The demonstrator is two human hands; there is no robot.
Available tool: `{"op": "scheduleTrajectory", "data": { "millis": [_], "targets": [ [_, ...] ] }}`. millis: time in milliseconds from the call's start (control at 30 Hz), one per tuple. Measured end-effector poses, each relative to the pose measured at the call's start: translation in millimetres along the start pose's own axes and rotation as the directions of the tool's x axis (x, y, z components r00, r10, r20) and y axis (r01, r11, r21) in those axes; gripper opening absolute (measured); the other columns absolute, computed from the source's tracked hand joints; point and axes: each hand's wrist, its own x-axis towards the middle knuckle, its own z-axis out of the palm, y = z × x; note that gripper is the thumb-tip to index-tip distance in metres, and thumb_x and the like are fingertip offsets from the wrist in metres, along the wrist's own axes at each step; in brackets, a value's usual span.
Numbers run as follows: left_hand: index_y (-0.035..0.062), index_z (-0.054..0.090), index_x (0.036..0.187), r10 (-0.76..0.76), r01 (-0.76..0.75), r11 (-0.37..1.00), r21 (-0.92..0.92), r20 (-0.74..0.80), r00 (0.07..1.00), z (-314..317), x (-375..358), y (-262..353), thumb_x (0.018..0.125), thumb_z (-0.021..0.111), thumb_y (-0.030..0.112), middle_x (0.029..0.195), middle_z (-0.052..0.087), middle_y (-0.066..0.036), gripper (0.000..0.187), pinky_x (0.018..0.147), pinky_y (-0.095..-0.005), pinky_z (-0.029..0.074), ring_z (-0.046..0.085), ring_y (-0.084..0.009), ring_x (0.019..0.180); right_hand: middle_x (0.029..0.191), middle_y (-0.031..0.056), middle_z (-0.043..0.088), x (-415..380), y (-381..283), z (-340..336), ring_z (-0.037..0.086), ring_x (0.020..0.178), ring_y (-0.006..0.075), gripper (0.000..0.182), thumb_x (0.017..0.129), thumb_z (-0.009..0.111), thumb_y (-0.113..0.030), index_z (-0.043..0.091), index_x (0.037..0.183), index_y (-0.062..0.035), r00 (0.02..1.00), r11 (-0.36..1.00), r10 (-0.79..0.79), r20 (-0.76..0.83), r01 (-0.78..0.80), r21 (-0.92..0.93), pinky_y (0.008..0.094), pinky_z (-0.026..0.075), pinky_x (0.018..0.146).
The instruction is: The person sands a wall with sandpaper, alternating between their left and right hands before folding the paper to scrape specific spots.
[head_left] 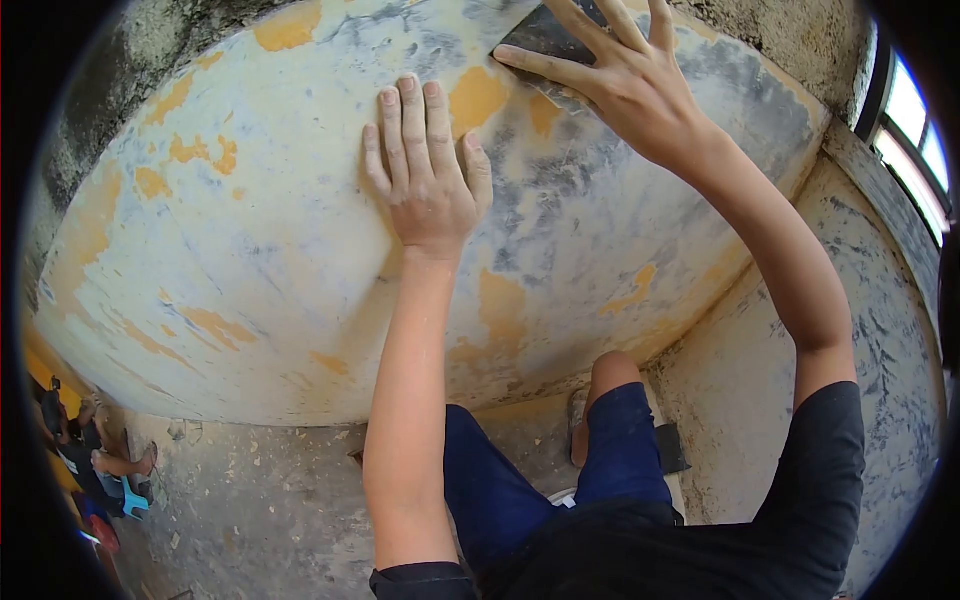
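Observation:
My left hand [430,175] lies flat on a patchy white-and-yellow wall surface [270,220], fingers stretched out and dusty, with nothing in it. Higher up and to the right, my right hand [630,85] holds a dark sheet of sandpaper [540,36] pressed against the same surface. Its fingers are spread over the sheet, and part of the sheet is hidden beneath them. Grey smudges and bare yellow patches surround both hands. Pale dust covers the fingers of each hand.
Rough concrete [770,35] borders the surface above. At the right a side wall [800,300] meets it, below a window [908,110]. A dark flat piece [672,448] lies beside my leg. Far left, another person [90,460] sits near a blue stool [133,498] on the floor [260,500].

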Motion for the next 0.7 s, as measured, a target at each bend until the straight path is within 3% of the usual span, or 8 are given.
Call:
{"op": "scheduleTrajectory", "data": {
  "millis": [67, 267, 367, 533, 600, 700],
  "targets": [
    [0.0038, 0.052, 0.155, 0.001, -0.001, 1.0, 0.003, 0.009, 1.0, 0, -2, 1, 0.107, 0.047, 0.033, 0.163, 0.048, -0.015, 0.056, 0.125, -0.0491, 0.027, 0.042, -0.0306, 0.153, 0.176, 0.0149, 0.025, 14, -10, -3, 0.01, 0.165, 0.039, 0.06, 0.093, 0.067, -0.017, 0.061, 0.15, -0.0346, 0.998, 0.995, 0.009, 0.057, -0.003, -0.101, 0.0793, -0.002, 0.121],
    [0.0037, 0.051, 0.155, 0.002, -0.002, 1.0, -0.024, 0.0, 1.0, -1, -2, 1, 0.107, 0.048, 0.032, 0.163, 0.048, -0.015, 0.056, 0.125, -0.0495, 0.027, 0.042, -0.0307, 0.153, 0.176, 0.015, 0.025, 0, -4, -6, 0.009, 0.165, 0.0383, 0.058, 0.093, 0.066, -0.014, 0.062, 0.149, -0.0311, 0.999, 1.0, -0.029, 0.024, 0.029, -0.005, 0.0782, -0.001, 0.122],
    [0.0038, 0.052, 0.155, -0.008, 0.008, 1.0, -0.013, -0.003, 1.0, 1, -2, 2, 0.107, 0.048, 0.032, 0.162, 0.049, -0.015, 0.055, 0.125, -0.0491, 0.027, 0.043, -0.0306, 0.152, 0.176, 0.0152, 0.025, 8, -6, 0, 0.01, 0.165, 0.0387, 0.058, 0.093, 0.065, -0.013, 0.063, 0.148, -0.0287, 0.999, 0.996, -0.047, -0.007, 0.046, -0.072, 0.078, 0.001, 0.122],
    [0.0057, 0.05, 0.158, -0.012, 0.012, 1.0, -0.017, -0.009, 1.0, 1, -2, 1, 0.108, 0.044, 0.033, 0.164, 0.048, -0.012, 0.057, 0.126, -0.0493, 0.026, 0.042, -0.0288, 0.154, 0.176, 0.0145, 0.024, 15, -14, -2, 0.009, 0.165, 0.0388, 0.059, 0.092, 0.066, -0.012, 0.062, 0.149, -0.0284, 0.999, 1.0, -0.031, -0.013, 0.031, 0.004, 0.079, 0.001, 0.122],
    [0.0056, 0.049, 0.158, -0.007, 0.007, 1.0, -0.018, -0.016, 1.0, 1, -2, 1, 0.108, 0.043, 0.033, 0.164, 0.048, -0.012, 0.057, 0.126, -0.0494, 0.026, 0.042, -0.0289, 0.154, 0.176, 0.0153, 0.024, 3, -9, -11, 0.009, 0.165, 0.0397, 0.058, 0.092, 0.065, -0.01, 0.063, 0.148, -0.0268, 0.998, 1.0, -0.029, 0.064, 0.03, -0.004, 0.0797, 0.001, 0.121],
    [0.005, 0.05, 0.157, -0.01, 0.01, 1.0, -0.01, -0.007, 1.0, 1, -1, 2, 0.108, 0.044, 0.033, 0.163, 0.049, -0.013, 0.057, 0.126, -0.0497, 0.026, 0.042, -0.0296, 0.153, 0.175, 0.0162, 0.025, 6, -9, -6, 0.009, 0.165, 0.0403, 0.057, 0.092, 0.066, -0.011, 0.064, 0.147, -0.0258, 0.999, 0.999, -0.033, 0.008, 0.033, -0.019, 0.0801, 0.002, 0.121]
  ]
}}
